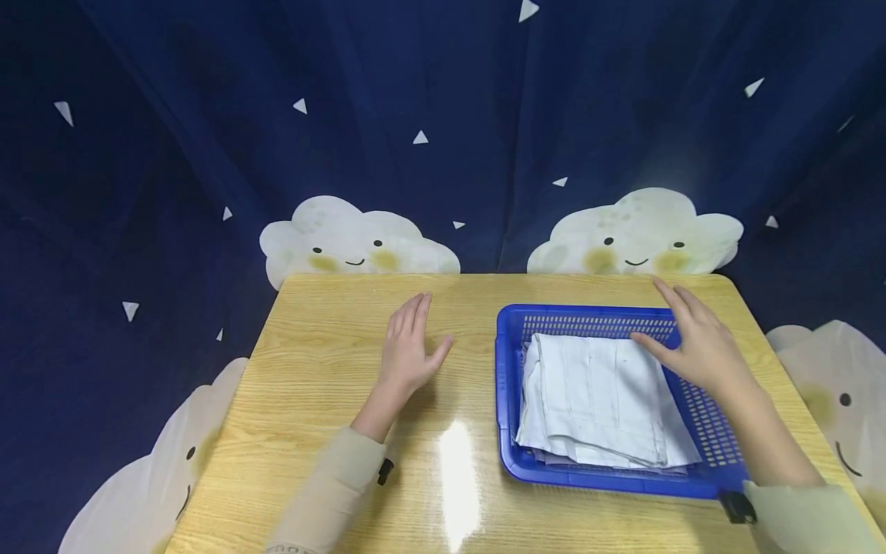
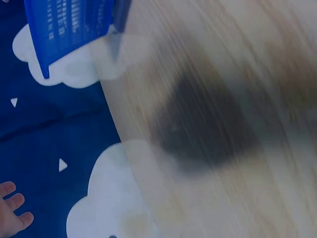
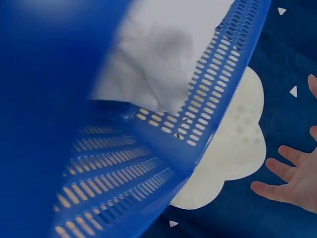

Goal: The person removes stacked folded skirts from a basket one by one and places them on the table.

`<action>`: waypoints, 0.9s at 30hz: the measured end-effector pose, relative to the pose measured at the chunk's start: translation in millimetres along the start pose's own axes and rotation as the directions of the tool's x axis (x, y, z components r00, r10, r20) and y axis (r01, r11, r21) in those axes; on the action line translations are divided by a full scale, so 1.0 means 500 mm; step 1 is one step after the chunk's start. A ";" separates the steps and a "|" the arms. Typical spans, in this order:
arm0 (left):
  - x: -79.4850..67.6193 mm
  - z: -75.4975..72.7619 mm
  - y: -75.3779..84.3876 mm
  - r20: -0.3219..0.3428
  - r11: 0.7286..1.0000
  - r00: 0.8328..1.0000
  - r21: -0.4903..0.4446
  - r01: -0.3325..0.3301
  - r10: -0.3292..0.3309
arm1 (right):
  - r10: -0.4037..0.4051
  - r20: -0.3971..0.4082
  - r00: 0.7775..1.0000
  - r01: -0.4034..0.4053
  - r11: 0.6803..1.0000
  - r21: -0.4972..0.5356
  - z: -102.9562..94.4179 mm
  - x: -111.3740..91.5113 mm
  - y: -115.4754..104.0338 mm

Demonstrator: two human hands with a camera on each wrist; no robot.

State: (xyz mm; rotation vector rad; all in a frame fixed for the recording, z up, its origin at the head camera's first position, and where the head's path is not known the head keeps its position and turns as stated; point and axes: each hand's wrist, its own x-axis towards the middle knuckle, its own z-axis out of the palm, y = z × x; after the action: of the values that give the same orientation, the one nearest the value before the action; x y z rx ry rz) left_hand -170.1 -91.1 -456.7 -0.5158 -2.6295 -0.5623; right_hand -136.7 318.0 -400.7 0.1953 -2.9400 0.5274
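A blue plastic basket (image 1: 508,400) with slotted walls stands on the right half of the table. In it lies a stack of folded white cloths (image 1: 598,396); a greyish layer peeks out below them. My right hand (image 1: 699,342) hovers above the basket's right side, fingers spread, holding nothing. Left of the basket, over the bare wood, my left hand (image 1: 408,350) is held with its thumb apart from the straight fingers, also holding nothing. In the right wrist view the right hand (image 3: 297,178) shows at the edge, apart from the basket and a white cloth (image 3: 153,59).
The wooden table (image 1: 311,369) has a bright light reflection near its front middle. Behind and beside it hangs a dark blue curtain (image 1: 374,92) printed with white clouds and small triangles. Dark straps sit at both wrists.
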 end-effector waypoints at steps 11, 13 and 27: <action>-0.005 0.038 0.052 -0.012 0.991 0.999 -0.130 -0.032 0.030 | 0.033 0.034 0.999 -0.035 0.998 0.044 0.017 -0.022 0.026; -0.006 0.045 0.063 -0.005 0.988 1.000 -0.151 -0.028 0.028 | 0.043 0.051 0.998 -0.045 0.998 0.052 0.020 -0.025 0.030; -0.011 0.097 0.146 -0.010 0.961 1.000 -0.275 -0.025 0.024 | 0.095 0.109 0.990 -0.107 0.988 0.110 0.042 -0.043 0.052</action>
State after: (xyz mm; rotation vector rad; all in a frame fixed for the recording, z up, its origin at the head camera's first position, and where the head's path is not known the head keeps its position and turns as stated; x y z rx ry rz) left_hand -149.0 -8.5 -477.5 -0.6267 -2.5478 -0.9272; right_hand -121.9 337.0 -432.3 0.0894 -3.0343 0.7242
